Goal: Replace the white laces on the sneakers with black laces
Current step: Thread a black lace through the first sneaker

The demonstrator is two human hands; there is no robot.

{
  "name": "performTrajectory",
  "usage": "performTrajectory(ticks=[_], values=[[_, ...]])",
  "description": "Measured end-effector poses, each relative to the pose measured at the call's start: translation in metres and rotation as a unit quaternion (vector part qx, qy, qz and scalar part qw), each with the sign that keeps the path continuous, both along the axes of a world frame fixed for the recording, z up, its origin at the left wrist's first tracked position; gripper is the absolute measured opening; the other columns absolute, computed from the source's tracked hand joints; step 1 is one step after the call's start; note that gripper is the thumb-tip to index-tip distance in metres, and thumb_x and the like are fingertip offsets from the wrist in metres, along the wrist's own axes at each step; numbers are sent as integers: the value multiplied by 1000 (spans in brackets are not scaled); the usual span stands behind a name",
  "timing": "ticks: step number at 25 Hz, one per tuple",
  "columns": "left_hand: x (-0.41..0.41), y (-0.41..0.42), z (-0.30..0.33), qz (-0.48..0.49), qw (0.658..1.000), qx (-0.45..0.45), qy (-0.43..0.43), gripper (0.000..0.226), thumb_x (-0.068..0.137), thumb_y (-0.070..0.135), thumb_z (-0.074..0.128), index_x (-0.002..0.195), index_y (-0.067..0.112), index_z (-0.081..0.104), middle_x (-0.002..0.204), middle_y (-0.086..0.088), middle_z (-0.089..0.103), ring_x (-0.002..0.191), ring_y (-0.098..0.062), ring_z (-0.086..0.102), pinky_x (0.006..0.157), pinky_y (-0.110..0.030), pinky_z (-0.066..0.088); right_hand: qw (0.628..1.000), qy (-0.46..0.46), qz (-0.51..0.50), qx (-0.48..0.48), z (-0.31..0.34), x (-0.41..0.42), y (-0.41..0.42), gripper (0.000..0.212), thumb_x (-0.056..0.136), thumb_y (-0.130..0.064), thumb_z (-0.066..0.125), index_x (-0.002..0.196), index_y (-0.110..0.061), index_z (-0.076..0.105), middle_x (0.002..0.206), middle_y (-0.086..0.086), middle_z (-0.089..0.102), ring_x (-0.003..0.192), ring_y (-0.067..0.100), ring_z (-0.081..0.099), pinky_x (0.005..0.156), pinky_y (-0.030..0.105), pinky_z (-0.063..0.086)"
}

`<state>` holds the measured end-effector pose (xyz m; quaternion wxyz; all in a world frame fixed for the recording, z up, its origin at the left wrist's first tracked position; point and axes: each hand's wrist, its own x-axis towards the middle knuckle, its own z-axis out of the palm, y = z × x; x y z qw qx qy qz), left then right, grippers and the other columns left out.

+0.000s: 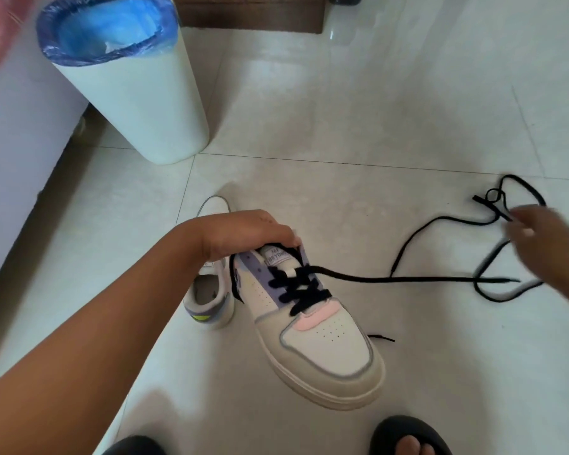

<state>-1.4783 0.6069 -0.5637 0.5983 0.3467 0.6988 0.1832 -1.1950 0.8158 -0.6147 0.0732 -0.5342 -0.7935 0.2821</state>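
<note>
Tiled floor, left hand gripping sneaker

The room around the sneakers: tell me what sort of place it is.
Probably a room in a home. A glossy tiled floor, a white waste bin lined with a blue bag, and what looks like a bed's edge on the left suggest it.
</note>
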Motion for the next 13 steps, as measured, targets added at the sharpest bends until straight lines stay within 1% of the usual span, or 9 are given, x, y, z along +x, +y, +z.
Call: performTrajectory(ticks=[1,2,3,4,5,7,10,12,13], values=[[4,4,2,-11,1000,1,7,39,88,30,58,51,20,62,52,4,57,47,-11,50,50,-17,40,996,73,37,-22,9,-14,-20,31,88,-31,61,106,-7,65,104,8,65,106,28,59,86,10,43],[8,9,5,-22,1000,2,11,37,90,30,55,56,17,63,55,3,58,50,-12,51,52,-18,41,986,107,96,-82,21,-35,-47,19,89,-28,62,100,-13,67,98,-1,67,101,18,61,80,3,40],[13,13,8,-35,999,2,17,34,90,31,54,62,14,63,58,1,59,53,-14,52,53,-18,42,963,108,181,-169,26,-57,-72,19,85,-34,61,95,-19,67,95,-9,68,96,9,62,79,4,41],[16,16,12,-46,999,1,25,32,89,32,54,65,12,62,59,0,57,55,-15,51,54,-20,41,932,128,233,-246,35,-75,-96,24,78,-41,61,91,-21,66,90,-12,68,90,5,62,80,10,44],[18,19,13,-58,998,0,38,32,89,33,54,64,13,60,57,1,55,55,-15,49,54,-21,40,908,157,256,-294,36,-86,-108,28,72,-44,62,87,-20,64,86,-10,67,82,7,61,78,18,47],[19,21,14,-74,995,-1,68,35,88,34,55,59,15,56,51,4,51,52,-14,45,52,-23,38,879,159,277,-354,40,-90,-113,28,70,-39,66,79,-15,57,75,0,61,69,11,55,69,26,48],[17,17,13,-69,994,-2,82,34,88,36,56,61,15,57,52,3,51,53,-16,45,55,-25,38,870,88,314,-369,45,-87,-109,18,80,-34,66,74,-19,58,60,-8,55,60,9,50,63,28,44],[17,15,13,-67,996,-7,64,33,89,35,55,65,13,58,56,1,52,56,-18,46,56,-26,39,868,123,311,-367,48,-84,-105,19,86,-35,61,73,-21,58,60,-8,54,61,11,49,64,29,43],[17,14,14,-70,996,-8,56,32,89,35,54,69,11,59,59,-1,53,59,-20,47,59,-27,40,870,150,296,-364,49,-82,-101,20,86,-36,58,74,-20,58,62,-7,55,64,11,51,67,27,44]])
